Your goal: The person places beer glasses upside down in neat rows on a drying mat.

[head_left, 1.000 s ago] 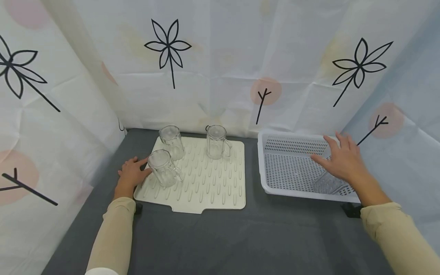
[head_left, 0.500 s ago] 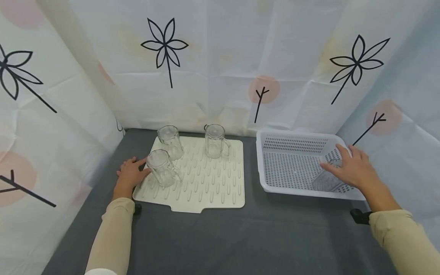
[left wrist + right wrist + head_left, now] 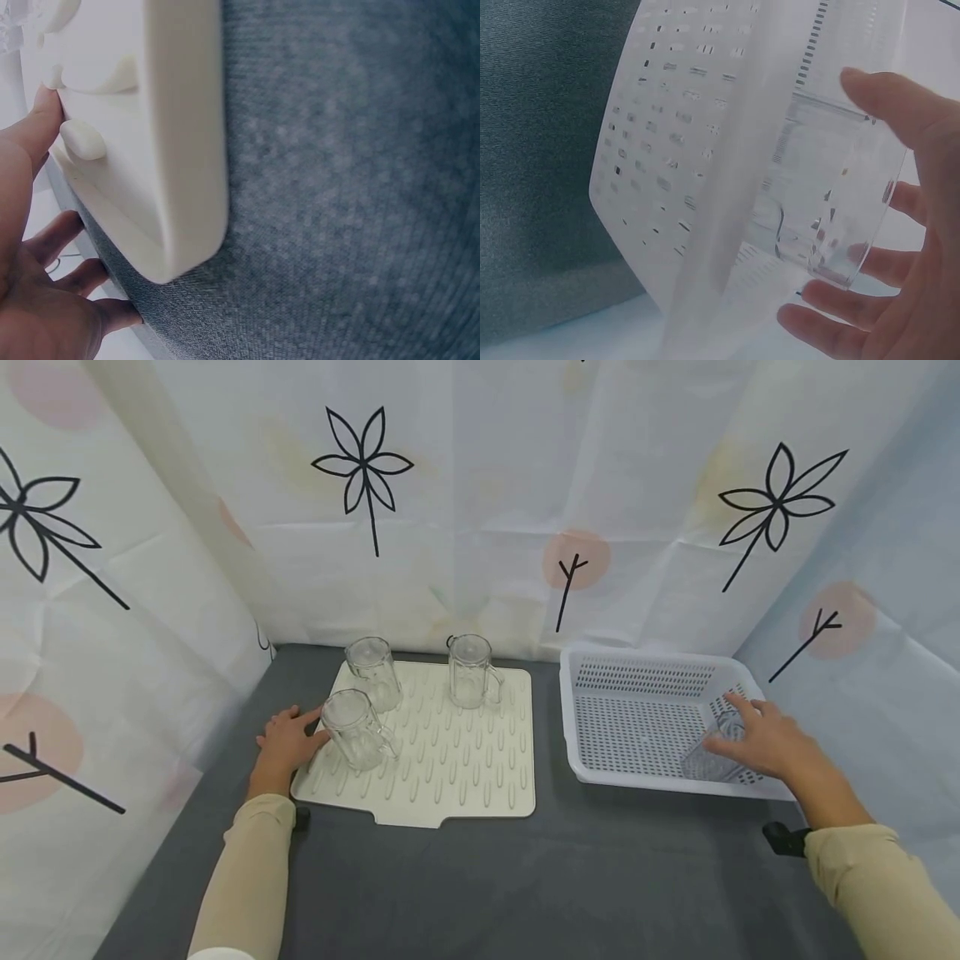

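Observation:
My left hand (image 3: 287,742) rests at the left edge of a cream draining board (image 3: 457,777); in the left wrist view a digit lies on the board and the other fingers spread over the cloth. Beside that hand a clear glass mug (image 3: 354,731) stands on the board. My right hand (image 3: 776,745) is over the right end of a white plastic basket (image 3: 568,718). A glass mug (image 3: 832,180) lies in the basket under it, with the thumb on one side and the fingers on the other. The fingers are loosely bent, the thumb apart from the glass.
Two more glass mugs, one back left (image 3: 375,675) and one back right (image 3: 471,672), stand on the board. Dark grey cloth (image 3: 480,893) covers the table. Printed white curtains (image 3: 480,485) hang behind and at both sides.
My right hand has moved right and then lowered over the mug in the basket, its fingers coming around it. The left hand stays in place.

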Available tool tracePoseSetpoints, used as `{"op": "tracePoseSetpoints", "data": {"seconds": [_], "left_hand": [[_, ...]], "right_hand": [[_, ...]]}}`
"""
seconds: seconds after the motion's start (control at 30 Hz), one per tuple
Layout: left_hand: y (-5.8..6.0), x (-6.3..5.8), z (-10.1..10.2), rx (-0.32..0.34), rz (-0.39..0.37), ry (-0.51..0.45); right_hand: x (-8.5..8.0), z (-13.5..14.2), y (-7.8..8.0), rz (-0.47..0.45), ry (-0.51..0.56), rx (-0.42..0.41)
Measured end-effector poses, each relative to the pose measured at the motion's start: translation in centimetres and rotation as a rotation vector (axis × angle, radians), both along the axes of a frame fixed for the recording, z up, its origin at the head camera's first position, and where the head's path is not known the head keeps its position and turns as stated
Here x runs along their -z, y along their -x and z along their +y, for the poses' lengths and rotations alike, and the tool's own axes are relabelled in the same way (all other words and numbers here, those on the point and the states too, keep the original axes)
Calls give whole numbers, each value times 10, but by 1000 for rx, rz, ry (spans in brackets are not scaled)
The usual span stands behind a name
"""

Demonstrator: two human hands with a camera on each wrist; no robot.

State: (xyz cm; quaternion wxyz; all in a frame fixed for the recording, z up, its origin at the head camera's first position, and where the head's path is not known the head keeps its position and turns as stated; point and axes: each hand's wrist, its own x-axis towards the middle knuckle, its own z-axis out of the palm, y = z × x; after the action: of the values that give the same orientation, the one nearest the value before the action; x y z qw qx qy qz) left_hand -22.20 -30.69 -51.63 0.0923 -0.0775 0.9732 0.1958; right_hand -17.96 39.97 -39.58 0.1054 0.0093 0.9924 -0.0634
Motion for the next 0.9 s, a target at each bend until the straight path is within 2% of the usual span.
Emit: {"op": "tracePoseSetpoints", "data": {"seconds": [0.3,0.9], "left_hand": [[0,0,1,-3,12,-10],[-4,-1,2,-4,31,-13]], "right_hand": [[0,-3,-1,-42,10,-39],[1,-5,-1,91,46,-63]]}}
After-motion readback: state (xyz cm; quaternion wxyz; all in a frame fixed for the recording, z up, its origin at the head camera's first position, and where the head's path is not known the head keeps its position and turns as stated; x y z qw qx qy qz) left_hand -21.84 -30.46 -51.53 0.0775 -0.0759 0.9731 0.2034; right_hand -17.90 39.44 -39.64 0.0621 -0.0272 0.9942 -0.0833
